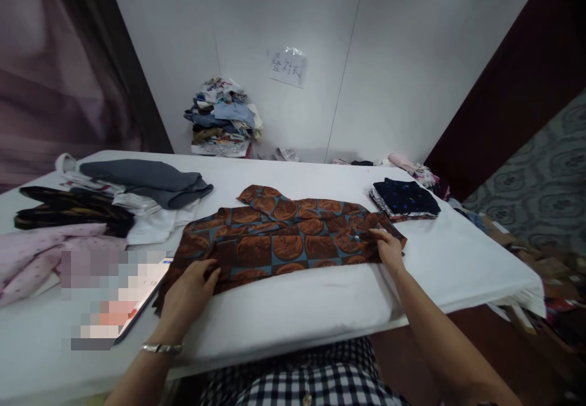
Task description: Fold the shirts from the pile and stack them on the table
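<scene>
A brown and teal shirt (287,246) with large round prints lies spread crosswise on the white table, partly folded and creased. One flap of it juts out on the far side. My left hand (192,287) has its fingers curled on the shirt's near left part; the fingertips are partly hidden. At the other end, my right hand (389,248) grips the near right edge, with fingers and thumb close together and a ring showing on one finger.
A folded pile topped with dark navy cloth (405,197) lies right of the shirt. Grey (146,177), black (75,210) and pink (50,253) garments lie at left, near a blurred phone (141,302). Behind the white table (480,259) stands a tall clothes stack (224,116).
</scene>
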`<state>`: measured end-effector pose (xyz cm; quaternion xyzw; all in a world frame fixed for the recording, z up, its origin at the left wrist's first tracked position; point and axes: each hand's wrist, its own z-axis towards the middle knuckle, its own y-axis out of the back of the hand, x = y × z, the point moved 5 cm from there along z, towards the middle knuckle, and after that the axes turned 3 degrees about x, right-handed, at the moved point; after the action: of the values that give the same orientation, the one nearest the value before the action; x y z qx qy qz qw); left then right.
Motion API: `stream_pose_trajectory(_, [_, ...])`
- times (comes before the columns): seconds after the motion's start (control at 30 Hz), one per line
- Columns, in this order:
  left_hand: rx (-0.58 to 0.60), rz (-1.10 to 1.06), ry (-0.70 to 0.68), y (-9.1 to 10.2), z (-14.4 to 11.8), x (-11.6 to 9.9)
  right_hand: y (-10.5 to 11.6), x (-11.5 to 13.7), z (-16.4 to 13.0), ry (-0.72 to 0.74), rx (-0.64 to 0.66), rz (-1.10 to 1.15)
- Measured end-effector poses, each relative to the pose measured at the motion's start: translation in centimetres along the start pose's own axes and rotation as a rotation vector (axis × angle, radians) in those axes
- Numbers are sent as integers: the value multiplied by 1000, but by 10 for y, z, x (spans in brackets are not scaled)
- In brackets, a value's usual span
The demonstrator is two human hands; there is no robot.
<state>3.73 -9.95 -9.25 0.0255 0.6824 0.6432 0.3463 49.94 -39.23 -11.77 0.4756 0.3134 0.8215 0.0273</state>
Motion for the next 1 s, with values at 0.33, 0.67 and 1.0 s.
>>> stream_pose_trajectory(0.33, [-120,-116,-256,-15,-13,-20,-129,105,22,231,437,-561])
stream_pose_trajectory(0.67, [-106,-28,-254,-25,-21,-6,-141,102,38,276,404,-552])
stream_pose_trajectory(1.0, [-153,-47,-388,3,25,-55,-159,114,-29,515,635,-413])
